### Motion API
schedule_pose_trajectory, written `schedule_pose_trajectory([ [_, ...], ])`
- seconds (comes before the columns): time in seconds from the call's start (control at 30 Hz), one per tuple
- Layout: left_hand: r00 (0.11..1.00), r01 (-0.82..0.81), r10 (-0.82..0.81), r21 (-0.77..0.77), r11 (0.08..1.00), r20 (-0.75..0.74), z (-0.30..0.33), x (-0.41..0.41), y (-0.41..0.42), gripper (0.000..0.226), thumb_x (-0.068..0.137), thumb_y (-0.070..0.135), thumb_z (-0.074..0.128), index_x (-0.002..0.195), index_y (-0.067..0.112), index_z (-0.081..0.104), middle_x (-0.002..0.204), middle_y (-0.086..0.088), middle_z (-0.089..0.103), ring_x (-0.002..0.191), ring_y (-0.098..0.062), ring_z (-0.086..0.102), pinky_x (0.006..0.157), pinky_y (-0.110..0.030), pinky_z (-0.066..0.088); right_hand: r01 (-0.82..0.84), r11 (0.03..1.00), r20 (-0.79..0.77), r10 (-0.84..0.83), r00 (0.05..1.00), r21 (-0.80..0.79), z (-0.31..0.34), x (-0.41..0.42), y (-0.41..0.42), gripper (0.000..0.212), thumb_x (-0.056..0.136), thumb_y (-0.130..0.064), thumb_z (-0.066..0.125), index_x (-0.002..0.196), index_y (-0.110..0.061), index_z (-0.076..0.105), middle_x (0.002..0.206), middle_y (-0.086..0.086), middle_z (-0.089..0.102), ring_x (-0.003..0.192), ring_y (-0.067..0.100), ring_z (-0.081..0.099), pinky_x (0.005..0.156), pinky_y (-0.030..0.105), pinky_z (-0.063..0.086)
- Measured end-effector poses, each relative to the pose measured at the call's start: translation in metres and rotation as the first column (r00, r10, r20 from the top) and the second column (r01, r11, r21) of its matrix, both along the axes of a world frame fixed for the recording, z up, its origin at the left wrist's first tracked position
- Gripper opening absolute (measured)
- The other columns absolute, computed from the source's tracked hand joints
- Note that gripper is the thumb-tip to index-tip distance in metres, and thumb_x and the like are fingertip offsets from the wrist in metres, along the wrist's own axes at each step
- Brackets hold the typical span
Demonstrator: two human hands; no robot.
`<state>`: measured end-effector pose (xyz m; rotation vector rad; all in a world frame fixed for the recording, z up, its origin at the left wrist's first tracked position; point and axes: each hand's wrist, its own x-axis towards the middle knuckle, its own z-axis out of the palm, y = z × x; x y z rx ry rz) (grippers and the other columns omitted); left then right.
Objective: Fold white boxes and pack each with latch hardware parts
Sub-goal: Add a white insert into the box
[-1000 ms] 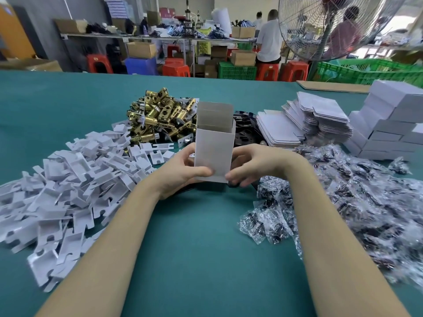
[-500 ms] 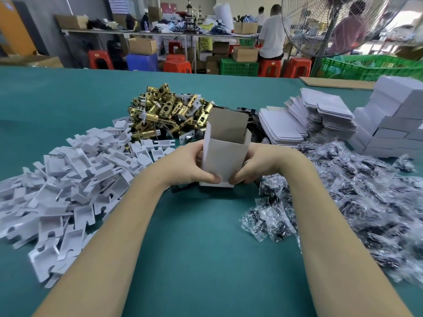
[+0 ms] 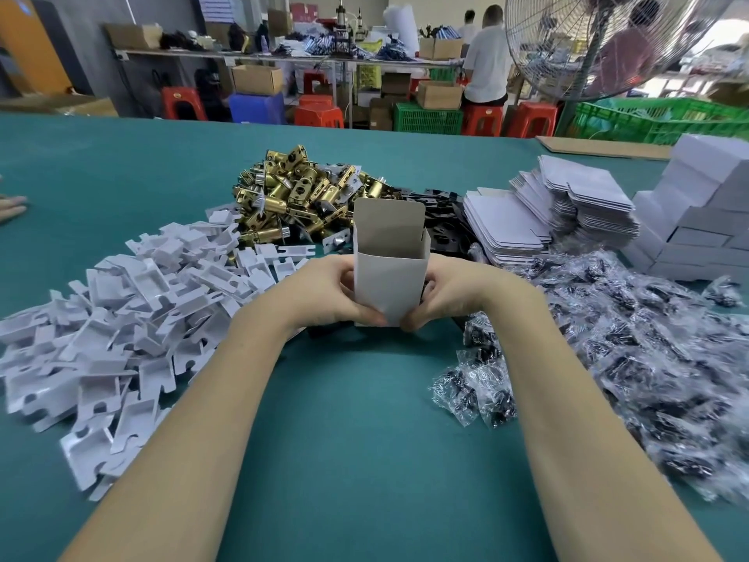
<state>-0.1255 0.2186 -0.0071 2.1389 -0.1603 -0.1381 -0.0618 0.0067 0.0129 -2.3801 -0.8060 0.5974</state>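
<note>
I hold a white box (image 3: 390, 283) upright between both hands, just above the green table (image 3: 364, 440), its top flap standing open. My left hand (image 3: 324, 292) grips its left side and my right hand (image 3: 450, 292) its right, thumbs pinching the bottom edge. Brass latch bolts (image 3: 296, 196) lie heaped behind it, white plastic inserts (image 3: 121, 318) to the left, bagged screws (image 3: 648, 358) to the right.

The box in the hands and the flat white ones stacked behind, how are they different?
The held box stands upright, opened into a tube with its top flap up; the flat stack lies folded flat. The left hand and right hand grip one; the stack lies untouched. Both are white card.
</note>
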Motion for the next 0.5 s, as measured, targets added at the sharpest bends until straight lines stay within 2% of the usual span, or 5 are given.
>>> schedule_pose_trajectory([
  [0.17, 0.997, -0.072, 0.073, 0.079, 0.994, -0.001, 0.002, -0.004, -0.003, 0.058, 0.065, 0.030, 0.098, 0.114, 0.039, 0.070, 0.099, 0.014, 0.077, 0.088, -0.003, 0.073, 0.084, -0.027, 0.059, 0.029, 0.999, 0.026, -0.028, 0.999, -0.016, -0.002, 0.003, -0.005, 0.043, 0.068, -0.031, 0.093, 0.100, -0.048, 0.070, 0.138, -0.009, 0.036, 0.107, 0.002, 0.047, 0.101, 0.033, 0.045],
  [0.3, 0.995, -0.096, 0.097, 0.118, 0.988, 0.001, 0.004, -0.005, -0.004, 0.054, 0.065, 0.031, 0.097, 0.112, 0.038, 0.071, 0.096, 0.017, 0.077, 0.087, -0.002, 0.072, 0.085, -0.029, 0.059, -0.019, 0.999, -0.022, 0.019, 1.000, -0.031, 0.004, 0.002, -0.002, 0.054, 0.064, -0.033, 0.093, 0.114, -0.038, 0.072, 0.134, -0.012, 0.059, 0.121, 0.014, 0.059, 0.107, 0.043, 0.048],
  [0.37, 0.995, -0.099, 0.100, 0.117, 0.988, -0.007, 0.006, -0.005, -0.004, 0.051, 0.066, 0.030, 0.096, 0.110, 0.039, 0.070, 0.097, 0.015, 0.077, 0.090, -0.005, 0.073, 0.088, -0.034, 0.060, -0.019, 1.000, -0.045, 0.020, 0.999, 0.022, 0.007, 0.004, -0.005, 0.045, 0.065, -0.034, 0.092, 0.105, -0.039, 0.074, 0.103, -0.024, 0.073, 0.098, -0.004, 0.067, 0.087, 0.028, 0.056],
  [0.43, 0.997, -0.058, 0.064, 0.113, 0.992, -0.046, 0.009, -0.005, -0.004, 0.057, 0.070, 0.026, 0.094, 0.118, 0.037, 0.067, 0.106, 0.010, 0.076, 0.099, -0.012, 0.072, 0.096, -0.040, 0.058, -0.005, 0.995, -0.041, 0.009, 0.999, 0.100, 0.007, 0.005, -0.007, 0.026, 0.071, -0.030, 0.092, 0.088, -0.041, 0.076, 0.074, -0.029, 0.069, 0.065, -0.014, 0.061, 0.059, 0.012, 0.049],
  [0.5, 0.993, 0.041, -0.024, 0.141, 0.989, -0.115, 0.016, -0.006, 0.002, 0.060, 0.075, 0.021, 0.091, 0.127, 0.034, 0.063, 0.115, 0.006, 0.074, 0.106, -0.016, 0.071, 0.101, -0.042, 0.055, -0.001, 0.986, -0.038, 0.007, 0.999, 0.166, 0.003, 0.007, -0.008, 0.021, 0.075, -0.025, 0.090, 0.090, -0.035, 0.079, 0.079, -0.019, 0.073, 0.066, -0.006, 0.062, 0.059, 0.014, 0.049],
])
